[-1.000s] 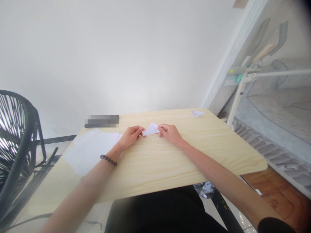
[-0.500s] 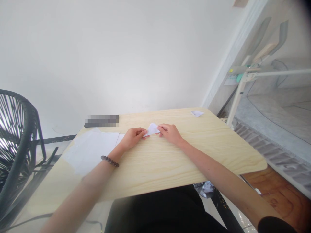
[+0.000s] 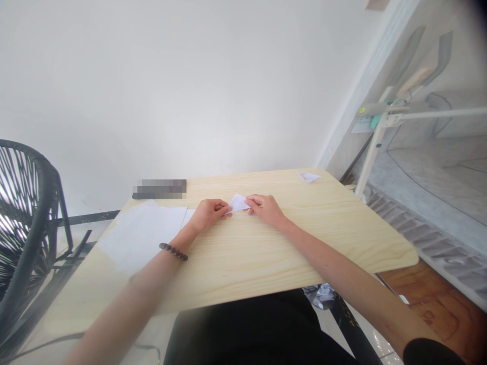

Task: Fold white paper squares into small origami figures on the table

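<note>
A small folded piece of white paper (image 3: 238,203) sits between my two hands near the middle of the light wooden table (image 3: 266,253). My left hand (image 3: 207,213), with a beaded bracelet on its wrist, pinches the paper's left end. Its right end is pinched by my right hand (image 3: 265,208). Both hands rest low, at the table top.
White sheets (image 3: 142,234) lie on the table's left part. A dark blurred object (image 3: 159,189) sits at the far left edge, and a small folded paper (image 3: 308,177) at the far right corner. A black wire chair (image 3: 26,238) stands left; a white stand (image 3: 375,144) is to the right.
My left hand has slid right along the paper towards my right hand, and the visible part of the paper has become shorter.
</note>
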A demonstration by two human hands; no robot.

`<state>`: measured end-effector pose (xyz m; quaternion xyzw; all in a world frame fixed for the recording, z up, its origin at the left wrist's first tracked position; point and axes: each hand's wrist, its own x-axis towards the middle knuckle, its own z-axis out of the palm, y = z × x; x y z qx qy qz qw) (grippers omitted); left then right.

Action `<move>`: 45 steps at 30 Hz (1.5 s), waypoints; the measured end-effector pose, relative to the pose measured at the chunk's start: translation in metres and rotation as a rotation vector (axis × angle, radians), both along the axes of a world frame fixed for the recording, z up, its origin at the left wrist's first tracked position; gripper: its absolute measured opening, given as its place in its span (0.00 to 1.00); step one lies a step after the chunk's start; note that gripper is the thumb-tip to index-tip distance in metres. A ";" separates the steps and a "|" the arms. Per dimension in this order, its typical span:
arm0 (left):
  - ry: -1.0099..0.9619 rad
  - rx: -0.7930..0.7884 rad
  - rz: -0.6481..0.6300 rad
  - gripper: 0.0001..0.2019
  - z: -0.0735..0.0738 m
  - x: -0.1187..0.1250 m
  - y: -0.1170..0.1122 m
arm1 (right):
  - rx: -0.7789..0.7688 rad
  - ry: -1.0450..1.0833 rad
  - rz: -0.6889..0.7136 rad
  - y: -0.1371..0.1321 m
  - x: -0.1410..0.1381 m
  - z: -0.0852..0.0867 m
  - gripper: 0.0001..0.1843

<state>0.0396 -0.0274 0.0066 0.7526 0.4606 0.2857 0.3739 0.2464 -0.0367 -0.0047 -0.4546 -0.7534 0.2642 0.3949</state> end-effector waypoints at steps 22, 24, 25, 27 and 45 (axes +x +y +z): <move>0.136 0.116 -0.019 0.18 0.003 -0.001 -0.002 | -0.076 0.064 -0.021 -0.002 0.000 0.004 0.20; 0.120 0.100 -0.021 0.18 0.003 0.000 -0.003 | -0.060 0.054 -0.017 -0.002 0.001 0.004 0.19; 0.109 0.090 -0.024 0.18 0.003 0.001 -0.003 | -0.054 0.046 -0.014 -0.001 0.001 0.004 0.19; 0.086 0.065 -0.032 0.18 0.003 0.002 -0.004 | -0.044 0.027 -0.010 -0.001 0.001 0.004 0.18; 0.085 0.025 -0.076 0.17 0.006 0.002 -0.006 | -0.037 0.021 0.017 -0.002 0.000 0.004 0.16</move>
